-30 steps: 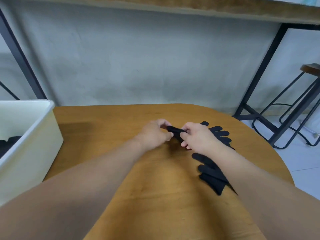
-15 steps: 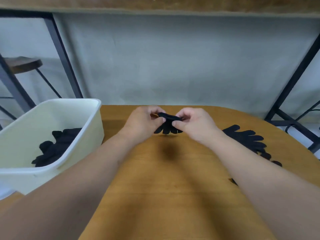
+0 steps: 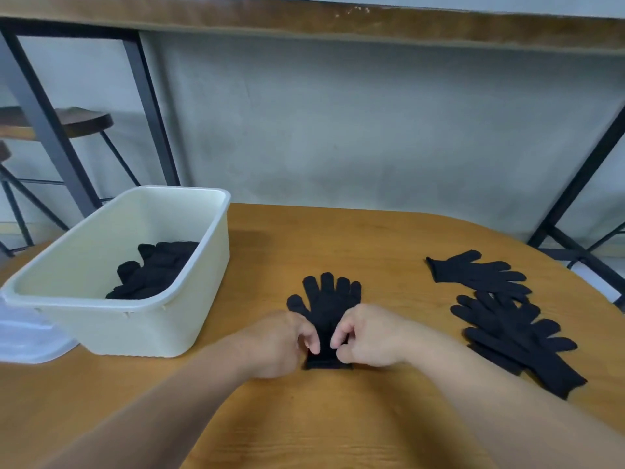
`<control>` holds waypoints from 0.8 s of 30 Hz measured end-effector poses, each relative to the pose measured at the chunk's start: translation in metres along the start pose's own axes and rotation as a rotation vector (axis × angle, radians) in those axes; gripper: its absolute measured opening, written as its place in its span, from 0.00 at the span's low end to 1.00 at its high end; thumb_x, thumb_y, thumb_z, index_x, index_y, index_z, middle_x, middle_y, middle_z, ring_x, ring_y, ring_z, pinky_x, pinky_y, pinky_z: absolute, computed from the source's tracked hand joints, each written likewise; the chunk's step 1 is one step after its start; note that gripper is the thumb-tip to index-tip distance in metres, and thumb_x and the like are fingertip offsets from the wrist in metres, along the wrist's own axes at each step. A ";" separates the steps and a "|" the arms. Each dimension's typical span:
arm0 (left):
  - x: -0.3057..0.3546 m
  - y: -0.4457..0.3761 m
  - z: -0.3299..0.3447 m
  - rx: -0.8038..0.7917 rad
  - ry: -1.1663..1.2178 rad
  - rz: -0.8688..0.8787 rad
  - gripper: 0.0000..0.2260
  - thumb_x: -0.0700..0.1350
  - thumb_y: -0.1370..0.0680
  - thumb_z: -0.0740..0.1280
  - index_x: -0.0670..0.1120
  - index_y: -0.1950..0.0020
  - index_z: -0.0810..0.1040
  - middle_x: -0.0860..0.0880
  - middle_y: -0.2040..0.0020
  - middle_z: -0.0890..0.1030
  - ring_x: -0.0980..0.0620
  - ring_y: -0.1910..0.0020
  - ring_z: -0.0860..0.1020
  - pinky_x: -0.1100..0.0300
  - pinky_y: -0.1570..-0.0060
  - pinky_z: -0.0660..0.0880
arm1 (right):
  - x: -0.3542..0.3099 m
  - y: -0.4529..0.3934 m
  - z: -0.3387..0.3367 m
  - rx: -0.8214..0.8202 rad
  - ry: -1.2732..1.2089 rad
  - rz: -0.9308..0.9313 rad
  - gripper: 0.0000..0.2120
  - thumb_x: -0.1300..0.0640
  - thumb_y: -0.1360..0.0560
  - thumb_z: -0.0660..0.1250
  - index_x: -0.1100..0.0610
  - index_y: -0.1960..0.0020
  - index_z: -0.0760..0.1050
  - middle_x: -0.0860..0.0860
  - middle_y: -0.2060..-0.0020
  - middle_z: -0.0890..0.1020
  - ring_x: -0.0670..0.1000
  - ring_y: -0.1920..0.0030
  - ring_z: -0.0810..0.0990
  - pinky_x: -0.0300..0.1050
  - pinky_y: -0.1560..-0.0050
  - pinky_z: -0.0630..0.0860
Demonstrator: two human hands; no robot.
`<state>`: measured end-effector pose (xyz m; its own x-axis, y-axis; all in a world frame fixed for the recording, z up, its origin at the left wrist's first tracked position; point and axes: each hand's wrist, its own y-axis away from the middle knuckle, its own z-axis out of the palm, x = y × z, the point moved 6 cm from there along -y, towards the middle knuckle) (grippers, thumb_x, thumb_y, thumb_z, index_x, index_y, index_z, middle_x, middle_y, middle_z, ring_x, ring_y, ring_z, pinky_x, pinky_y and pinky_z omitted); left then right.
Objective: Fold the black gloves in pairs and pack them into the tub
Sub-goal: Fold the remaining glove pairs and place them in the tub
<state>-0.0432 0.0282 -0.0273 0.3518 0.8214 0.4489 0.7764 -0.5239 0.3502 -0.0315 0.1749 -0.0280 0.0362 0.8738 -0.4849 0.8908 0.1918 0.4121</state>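
Observation:
A black glove lies flat on the wooden table in front of me, fingers pointing away. My left hand and my right hand pinch its cuff end from either side. Whether it is one glove or a stacked pair I cannot tell. The cream tub stands at the left with folded black gloves inside. A single black glove and a heap of several more black gloves lie at the right.
A translucent lid lies beside the tub at the left edge. Behind the table stand a grey wall, black metal frame legs and a wooden stool. The table's rounded edge curves away at the right.
The glove that both hands held up in the air now lies spread flat on the table. The camera has tilted, so the tub and the right-hand gloves show fully.

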 end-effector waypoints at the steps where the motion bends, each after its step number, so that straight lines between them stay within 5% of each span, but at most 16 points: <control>1: 0.000 0.000 -0.001 0.008 0.007 -0.003 0.17 0.38 0.21 0.59 0.58 0.46 0.80 0.58 0.46 0.76 0.57 0.53 0.76 0.69 0.59 0.70 | -0.001 0.000 0.002 0.003 0.011 -0.002 0.03 0.51 0.29 0.70 0.44 0.56 0.82 0.43 0.52 0.81 0.45 0.56 0.80 0.42 0.51 0.79; 5: 0.003 -0.006 -0.007 0.061 -0.001 0.007 0.14 0.40 0.21 0.58 0.57 0.50 0.79 0.57 0.50 0.78 0.59 0.56 0.76 0.70 0.60 0.71 | -0.001 0.001 0.010 0.059 -0.032 -0.013 0.04 0.52 0.27 0.69 0.47 0.57 0.83 0.45 0.53 0.82 0.47 0.55 0.81 0.46 0.50 0.81; 10: 0.013 -0.020 -0.014 0.169 0.033 -0.016 0.13 0.40 0.22 0.58 0.54 0.60 0.77 0.55 0.66 0.76 0.58 0.72 0.70 0.68 0.74 0.65 | 0.022 0.002 -0.012 0.233 -0.205 0.059 0.08 0.51 0.24 0.68 0.53 0.57 0.82 0.43 0.67 0.78 0.47 0.65 0.76 0.44 0.59 0.77; 21: 0.069 -0.098 -0.015 0.256 0.121 0.062 0.10 0.47 0.19 0.59 0.51 0.57 0.78 0.53 0.65 0.79 0.55 0.72 0.73 0.60 0.71 0.71 | 0.142 0.009 -0.098 0.597 -0.232 0.362 0.10 0.50 0.22 0.66 0.53 0.60 0.79 0.48 0.57 0.82 0.48 0.59 0.80 0.41 0.63 0.74; 24: 0.100 -0.132 -0.013 0.227 0.117 0.117 0.09 0.48 0.19 0.59 0.51 0.51 0.78 0.51 0.59 0.82 0.53 0.64 0.77 0.55 0.61 0.77 | 0.158 0.005 -0.116 0.685 -0.194 0.396 0.09 0.52 0.22 0.66 0.54 0.57 0.81 0.50 0.60 0.83 0.50 0.60 0.80 0.44 0.58 0.78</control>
<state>-0.1169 0.1770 -0.0180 0.3937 0.7195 0.5721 0.8359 -0.5392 0.1028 -0.0743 0.3659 -0.0134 0.4282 0.7143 -0.5535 0.8728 -0.4856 0.0485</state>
